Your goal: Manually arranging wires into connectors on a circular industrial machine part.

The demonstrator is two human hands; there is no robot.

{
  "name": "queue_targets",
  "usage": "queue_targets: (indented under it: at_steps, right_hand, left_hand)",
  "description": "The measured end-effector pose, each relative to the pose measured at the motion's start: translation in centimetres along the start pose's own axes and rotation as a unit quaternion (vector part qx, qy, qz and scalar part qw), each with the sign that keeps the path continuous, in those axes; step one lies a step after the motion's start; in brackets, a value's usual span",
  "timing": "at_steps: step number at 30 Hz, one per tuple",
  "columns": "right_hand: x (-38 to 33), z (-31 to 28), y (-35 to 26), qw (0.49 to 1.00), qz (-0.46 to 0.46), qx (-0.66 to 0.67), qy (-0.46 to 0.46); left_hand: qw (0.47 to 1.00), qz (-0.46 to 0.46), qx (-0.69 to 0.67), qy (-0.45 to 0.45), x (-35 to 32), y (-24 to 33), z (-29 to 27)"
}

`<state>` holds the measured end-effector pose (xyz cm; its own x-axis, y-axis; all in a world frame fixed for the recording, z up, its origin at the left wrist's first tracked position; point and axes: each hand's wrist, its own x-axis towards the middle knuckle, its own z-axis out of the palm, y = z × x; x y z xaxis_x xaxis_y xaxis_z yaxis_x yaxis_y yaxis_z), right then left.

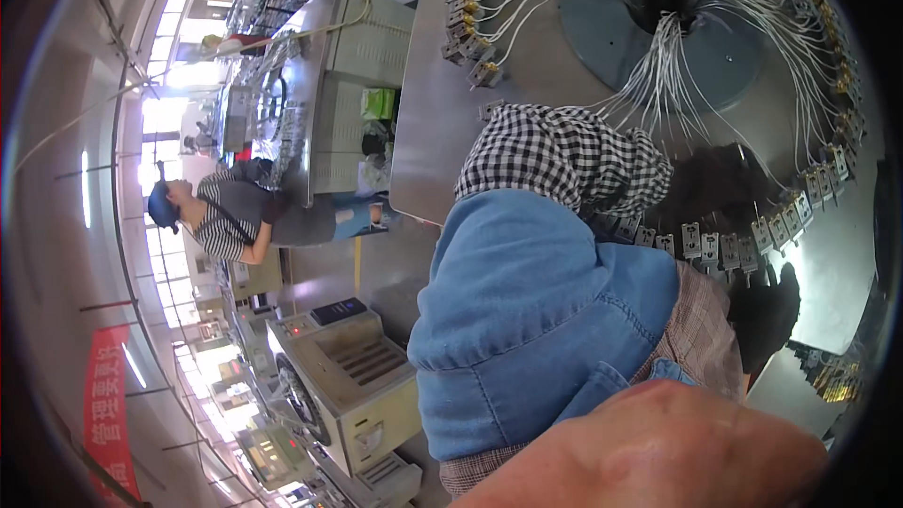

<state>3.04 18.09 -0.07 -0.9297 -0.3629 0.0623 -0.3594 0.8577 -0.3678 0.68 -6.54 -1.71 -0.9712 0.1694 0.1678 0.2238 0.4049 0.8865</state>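
Many slim white wires (665, 61) fan from the metal table's (425, 127) middle to small metal blocks (691, 239) ringing it. You cannot tell whether the upper dark-gloved hand (720, 181), beside the blocks, or the lower one (767, 312) grasps anything. Expect light, flexible wires; hold the rigid blocks, sparing the delicate joints.

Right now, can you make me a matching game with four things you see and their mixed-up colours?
Things:
1) Thin wires on the metal table
2) Round disc under the wires
3) Hanging banner
4) Checked cloth

Colours:
A) Red
B) Black and white
C) White
D) Blue-grey

Right pairs: 1-C, 2-D, 3-A, 4-B
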Motion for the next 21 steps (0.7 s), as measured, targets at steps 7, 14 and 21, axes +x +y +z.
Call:
queue_targets:
  at_steps: [7, 14, 21]
  right_hand:
    - [0.7, -1.5, -0.8, 0.988, 0.089, 0.063, -0.107]
    - [-0.7, 2.7, 4.3, 0.913, 0.115, 0.389, 0.042]
    - [-0.3, 0.7, 2.8, 0.991, -0.091, 0.076, 0.067]
  left_hand:
    - [0.998, -0.047, -0.025, -0.025, -0.3, 1.4, -0.7]
    - [0.997, -0.061, -0.038, -0.036, 0.2, 1.8, -1.2]
    - [0.995, -0.071, -0.052, -0.051, 0.4, 2.6, -1.2]
